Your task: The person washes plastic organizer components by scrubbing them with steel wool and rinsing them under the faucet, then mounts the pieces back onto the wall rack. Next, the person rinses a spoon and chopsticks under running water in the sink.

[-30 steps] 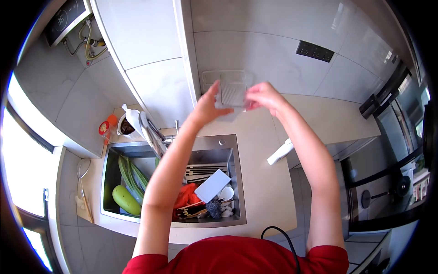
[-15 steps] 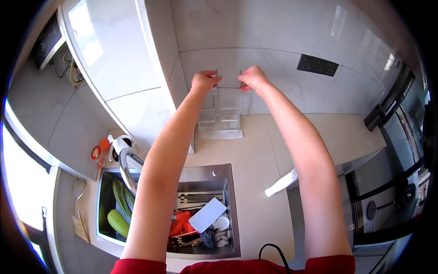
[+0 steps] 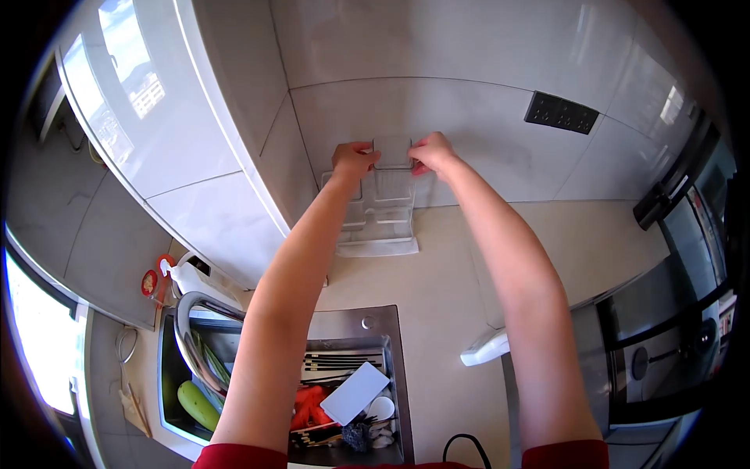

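Note:
My left hand (image 3: 357, 158) and my right hand (image 3: 432, 154) pinch opposite sides of a small clear plastic box (image 3: 392, 154), close to the tiled wall. Just beneath it stands a clear plastic rack (image 3: 377, 248) on the counter, with several transparent compartments. Because everything there is see-through, I cannot tell whether the box touches the rack. My left forearm passes over the sink (image 3: 355, 322).
The sink holds chopsticks, a pale board (image 3: 355, 393), red cloth-like material, a white cup and a green gourd (image 3: 199, 405). A curved tap (image 3: 187, 316) rises at left. A white bottle-like object (image 3: 486, 349) lies near the counter's right edge. Black sockets (image 3: 561, 112) line the wall.
The whole view has shifted, so the rack and sink appear lower. Both hands still grip the clear box, which sits about as close above the rack as before, perhaps slightly lower.

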Tool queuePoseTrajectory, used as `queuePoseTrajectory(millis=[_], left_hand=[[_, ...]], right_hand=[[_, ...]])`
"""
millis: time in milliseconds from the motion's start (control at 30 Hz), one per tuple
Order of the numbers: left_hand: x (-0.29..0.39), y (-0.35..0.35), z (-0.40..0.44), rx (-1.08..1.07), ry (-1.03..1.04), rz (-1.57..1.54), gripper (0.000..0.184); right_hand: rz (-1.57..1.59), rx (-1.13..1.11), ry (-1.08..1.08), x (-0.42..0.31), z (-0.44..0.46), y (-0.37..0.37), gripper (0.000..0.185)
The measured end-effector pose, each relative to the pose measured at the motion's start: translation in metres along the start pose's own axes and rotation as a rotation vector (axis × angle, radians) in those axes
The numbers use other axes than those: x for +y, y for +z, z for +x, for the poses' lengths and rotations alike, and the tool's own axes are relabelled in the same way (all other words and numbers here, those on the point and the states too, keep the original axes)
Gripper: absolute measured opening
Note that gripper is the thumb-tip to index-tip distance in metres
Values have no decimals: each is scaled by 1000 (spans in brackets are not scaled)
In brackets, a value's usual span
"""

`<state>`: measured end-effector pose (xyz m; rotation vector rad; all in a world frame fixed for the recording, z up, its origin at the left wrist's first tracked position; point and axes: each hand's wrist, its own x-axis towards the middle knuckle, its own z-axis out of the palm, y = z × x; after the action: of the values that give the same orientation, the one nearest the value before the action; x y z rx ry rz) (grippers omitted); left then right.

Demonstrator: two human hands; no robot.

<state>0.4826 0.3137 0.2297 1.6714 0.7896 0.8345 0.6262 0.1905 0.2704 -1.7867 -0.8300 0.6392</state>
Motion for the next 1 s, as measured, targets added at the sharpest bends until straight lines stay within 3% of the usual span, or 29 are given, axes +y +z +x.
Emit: queuePoseTrajectory(millis=[233, 700, 1000], left_hand=[[20, -3, 4, -72, -122, 93, 38], [-38, 13, -2, -74, -175, 138, 32], [-62, 23, 0, -38, -180, 368, 36]], right_hand=[[-96, -27, 15, -8, 6, -4, 14], [-109, -24, 89, 48, 23, 18, 8], [-225, -36, 129, 74, 35, 27, 7]])
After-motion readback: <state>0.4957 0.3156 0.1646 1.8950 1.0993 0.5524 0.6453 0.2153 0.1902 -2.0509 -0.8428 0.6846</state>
